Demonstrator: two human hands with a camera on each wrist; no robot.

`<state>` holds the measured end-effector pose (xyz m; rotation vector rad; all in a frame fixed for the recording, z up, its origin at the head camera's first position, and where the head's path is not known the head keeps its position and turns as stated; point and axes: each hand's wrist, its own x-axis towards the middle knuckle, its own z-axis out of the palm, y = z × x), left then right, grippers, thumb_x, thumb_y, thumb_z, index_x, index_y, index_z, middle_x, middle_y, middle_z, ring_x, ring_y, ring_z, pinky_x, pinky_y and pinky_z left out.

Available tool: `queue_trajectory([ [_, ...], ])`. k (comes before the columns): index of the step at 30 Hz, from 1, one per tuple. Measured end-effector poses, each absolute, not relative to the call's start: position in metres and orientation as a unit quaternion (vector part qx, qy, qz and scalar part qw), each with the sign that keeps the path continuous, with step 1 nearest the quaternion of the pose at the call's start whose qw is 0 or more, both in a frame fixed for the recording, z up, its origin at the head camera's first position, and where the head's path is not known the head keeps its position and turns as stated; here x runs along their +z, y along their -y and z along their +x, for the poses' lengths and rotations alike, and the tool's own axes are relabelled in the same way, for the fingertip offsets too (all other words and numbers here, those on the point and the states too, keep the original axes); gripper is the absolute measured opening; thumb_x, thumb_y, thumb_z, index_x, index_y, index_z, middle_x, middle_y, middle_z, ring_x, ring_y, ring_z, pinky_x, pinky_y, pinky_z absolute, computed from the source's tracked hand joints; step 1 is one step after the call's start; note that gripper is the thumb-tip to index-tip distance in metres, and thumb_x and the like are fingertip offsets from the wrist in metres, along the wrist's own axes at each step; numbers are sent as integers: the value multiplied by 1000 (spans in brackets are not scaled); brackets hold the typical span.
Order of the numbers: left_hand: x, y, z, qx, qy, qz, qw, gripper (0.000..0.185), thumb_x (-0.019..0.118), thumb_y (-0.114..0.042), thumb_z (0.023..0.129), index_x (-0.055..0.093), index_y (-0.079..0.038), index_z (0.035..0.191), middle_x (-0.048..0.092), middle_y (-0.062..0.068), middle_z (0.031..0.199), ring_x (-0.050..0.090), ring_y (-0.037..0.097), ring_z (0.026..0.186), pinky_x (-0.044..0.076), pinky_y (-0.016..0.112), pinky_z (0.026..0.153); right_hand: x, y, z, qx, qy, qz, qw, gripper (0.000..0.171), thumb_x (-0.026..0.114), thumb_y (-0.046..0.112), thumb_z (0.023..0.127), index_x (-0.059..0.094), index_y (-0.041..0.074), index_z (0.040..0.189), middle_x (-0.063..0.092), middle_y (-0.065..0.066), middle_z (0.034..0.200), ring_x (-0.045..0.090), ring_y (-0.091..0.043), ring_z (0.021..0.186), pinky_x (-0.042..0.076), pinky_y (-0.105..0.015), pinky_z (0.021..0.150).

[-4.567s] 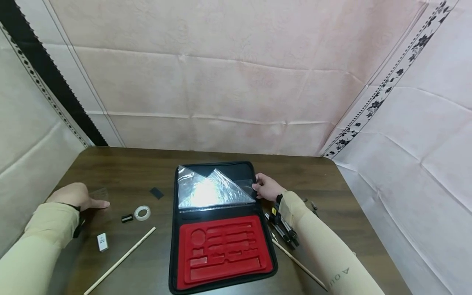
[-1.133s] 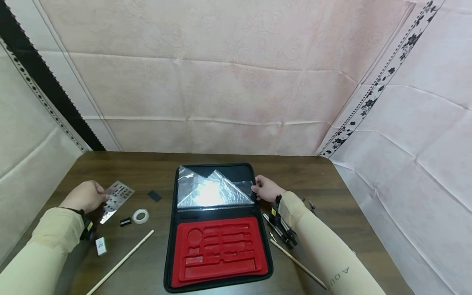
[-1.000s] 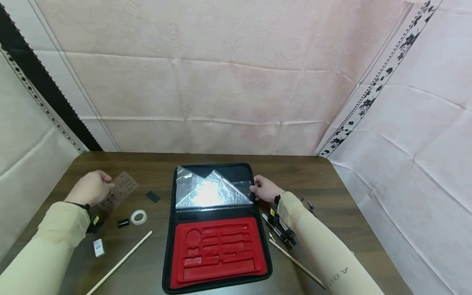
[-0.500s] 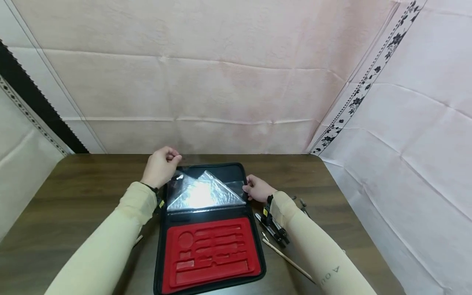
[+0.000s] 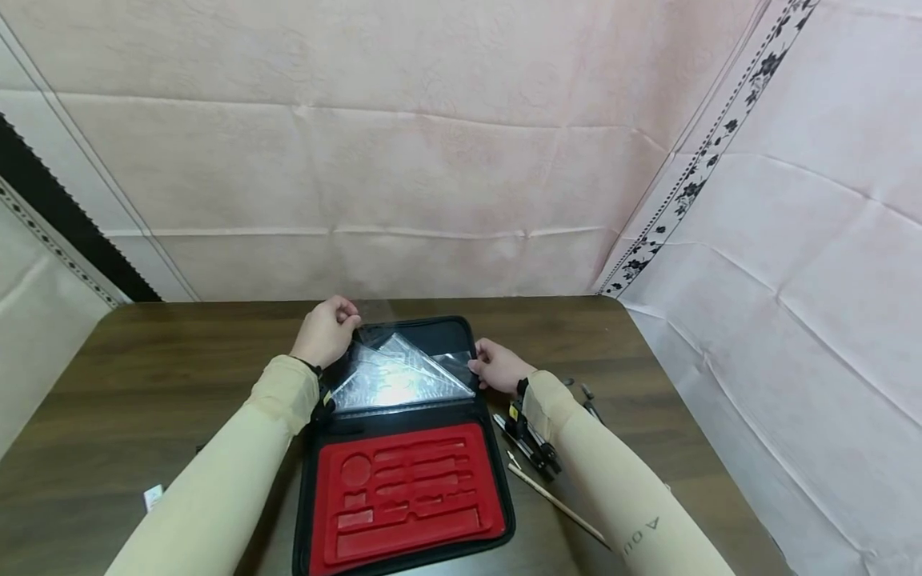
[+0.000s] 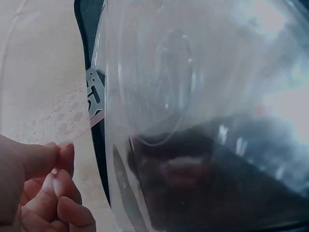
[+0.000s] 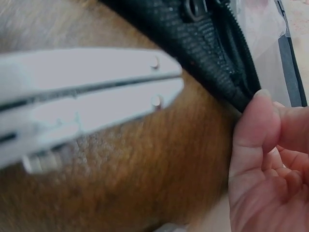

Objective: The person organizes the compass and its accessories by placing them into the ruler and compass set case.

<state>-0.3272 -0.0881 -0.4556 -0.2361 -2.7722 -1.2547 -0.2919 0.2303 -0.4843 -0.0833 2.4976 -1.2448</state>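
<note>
A clear plastic stencil template (image 6: pixel 60 116) with cut-out letters and a scale edge is pinched between thumb and fingers of my left hand (image 5: pixel 326 334). In the left wrist view, its lettered end overlaps the dark rim at the mouth of the clear pocket (image 6: pixel 159 87). The pocket is in the lid of an open black zip case (image 5: pixel 306 496) and holds transparent set squares (image 5: pixel 406 380). My right hand (image 5: pixel 502 368) pinches the lid's right edge, thumb on the zipper (image 7: pixel 241 53). A red moulded tray (image 5: pixel 410 496) with vacant hollows fills the case's near half.
Right of the case lie metal compasses (image 5: pixel 529 448), seen close in the right wrist view, and a thin wooden stick (image 5: pixel 558 508). A small white block (image 5: pixel 153 496) shows beside my left sleeve, which hides part of the table's left side. A cloth wall (image 5: pixel 360 176) rises behind the table.
My left hand has picked the template up off the table at left and carried it right to the lid's top left corner. My right hand has stayed on the case's edge.
</note>
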Motion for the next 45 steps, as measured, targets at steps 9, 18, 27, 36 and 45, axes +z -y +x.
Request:
queue_trajectory([
  [9, -448, 87, -334, -381, 920, -88, -24, 25, 39, -12, 103, 56, 4, 113, 60, 22, 112, 55, 34, 103, 43, 48, 88, -485, -225, -292, -458, -870, -43, 177, 10, 53, 10, 100, 51, 7, 109, 54, -11, 93, 58, -21, 77, 52, -32, 69],
  [18, -445, 93, -342, -357, 927, -83, -73, 26, 38, -18, 105, 53, 0, 115, 58, 21, 121, 52, 37, 111, 30, 57, 98, -486, -225, -290, -457, -872, -41, 171, 7, 54, 10, 100, 51, 8, 105, 54, -11, 92, 58, -22, 77, 52, -33, 69],
  [27, -449, 100, -345, -342, 934, -90, -56, 23, 47, -19, 102, 60, -3, 112, 65, 13, 105, 55, 34, 104, 21, 57, 89, -487, -226, -291, -462, -869, -40, 171, 7, 54, 9, 99, 51, 7, 105, 54, -11, 93, 58, -21, 78, 52, -32, 69],
  [36, -451, 83, -342, -338, 933, -124, -7, 54, 61, -10, 94, 34, -7, 141, 66, 5, 92, 57, 28, 90, 21, 54, 89, -488, -227, -292, -469, -865, -39, 173, 7, 53, 10, 99, 51, 8, 106, 53, -11, 93, 58, -22, 79, 52, -33, 69],
  [45, -458, 71, -339, -316, 929, -189, 24, 28, 49, -5, 99, 55, -6, 125, 62, 13, 117, 51, 32, 112, 28, 52, 95, -486, -229, -292, -470, -865, -36, 172, 7, 55, 10, 99, 52, 8, 105, 53, -12, 92, 58, -23, 78, 52, -33, 69],
])
